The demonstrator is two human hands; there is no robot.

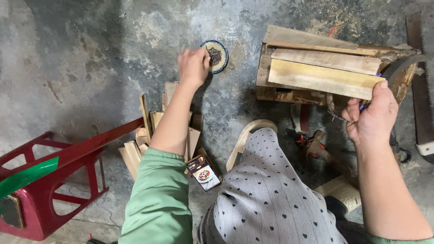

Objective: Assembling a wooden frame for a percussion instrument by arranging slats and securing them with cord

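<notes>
Knee in grey heart-print fabric (pixel 266 194) fills the bottom centre, closest to the lens; person is crouched or seated low over the concrete floor (pixel 90 58).

Left hand (pixel 193 65): arm in a green sleeve (pixel 156 199) stretched forward, fingers bunched at the rim of a small round dish (pixel 218 56) with a blue edge and dark contents. Touching it or pinching something from it; can't tell which, and can't tell if the fingers hold anything. Dish sits on bare floor toward the far edge of the view.

Right hand (pixel 373 117): closed on the near end of a pale wood slat (pixel 323 77), thumb side up, pinning it flat on a stack of boards (pixel 312 49). Grip at the end probably keeps the slat steady and its face clear.

Outward:
- bundle of short wood offcuts (pixel 149 135) under the left forearm, just beside the knee
- phone (pixel 204 173) face-up, screen lit, at the near end of the offcuts, likely propped for viewing
- red plastic stool (pixel 49 180) tipped on its side, near-left corner
- hand saw (pixel 420 90) along the right edge
- curved wooden piece (pixel 246 138) touching the knee
</notes>
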